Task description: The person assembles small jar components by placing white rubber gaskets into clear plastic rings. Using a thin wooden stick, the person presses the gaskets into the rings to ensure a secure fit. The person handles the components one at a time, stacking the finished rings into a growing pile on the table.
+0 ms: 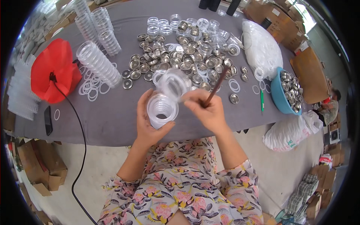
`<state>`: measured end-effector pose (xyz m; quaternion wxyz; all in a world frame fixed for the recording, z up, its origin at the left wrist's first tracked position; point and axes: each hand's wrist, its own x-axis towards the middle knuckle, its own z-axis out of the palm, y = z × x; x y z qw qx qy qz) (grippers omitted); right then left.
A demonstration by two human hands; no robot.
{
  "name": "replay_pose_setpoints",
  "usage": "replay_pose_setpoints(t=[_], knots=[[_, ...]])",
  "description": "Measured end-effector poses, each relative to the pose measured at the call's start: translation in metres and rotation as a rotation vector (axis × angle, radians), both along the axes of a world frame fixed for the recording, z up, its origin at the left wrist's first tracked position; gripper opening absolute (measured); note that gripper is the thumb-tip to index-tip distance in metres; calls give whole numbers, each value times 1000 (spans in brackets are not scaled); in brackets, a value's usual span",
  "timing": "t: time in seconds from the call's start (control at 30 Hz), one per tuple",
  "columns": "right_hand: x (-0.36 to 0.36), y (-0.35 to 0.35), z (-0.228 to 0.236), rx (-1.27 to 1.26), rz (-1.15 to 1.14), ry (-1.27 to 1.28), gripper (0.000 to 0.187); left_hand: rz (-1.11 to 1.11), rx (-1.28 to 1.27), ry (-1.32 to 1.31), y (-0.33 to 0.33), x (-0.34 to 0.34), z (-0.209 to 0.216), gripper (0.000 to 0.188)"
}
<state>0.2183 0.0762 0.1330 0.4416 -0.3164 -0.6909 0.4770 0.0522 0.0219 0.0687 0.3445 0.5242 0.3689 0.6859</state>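
Observation:
My left hand (144,123) is wrapped round a stack of clear round plastic cups (153,112), whose wide rims face up. In my right hand (210,112) a thin brown stick (219,84) slants up and away to the right. By the right fingertips, just above the stack, clear plastic rings or cups (176,83) are smeared by motion; whether the fingers grip them I cannot tell. Beyond both hands lies a heap of small silver metal cups (174,62), mixed with white rings and clear cups.
Tall stacks of clear cups (98,63) and a red cloth-like object (52,71) with a black cable (80,127) stand left. Loose white rings (90,88) lie nearby. At right are a blue basin (278,95) of metal cups, a green pen-like tool (262,100) and a plastic bag (262,47).

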Motion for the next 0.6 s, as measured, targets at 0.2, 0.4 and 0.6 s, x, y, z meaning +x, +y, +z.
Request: replay_pose_setpoints(t=[0.2,0.4,0.6], knots=[[-2,-5,29,230,242,-373,12,-19,0,87,6,-16,26,92],[-1,2,30,-151,-14,570,31,-134,-24,47,4,-18,26,87],[-28,-6,55,-189,152,879,53,-39,55,82,5,-10,26,84]])
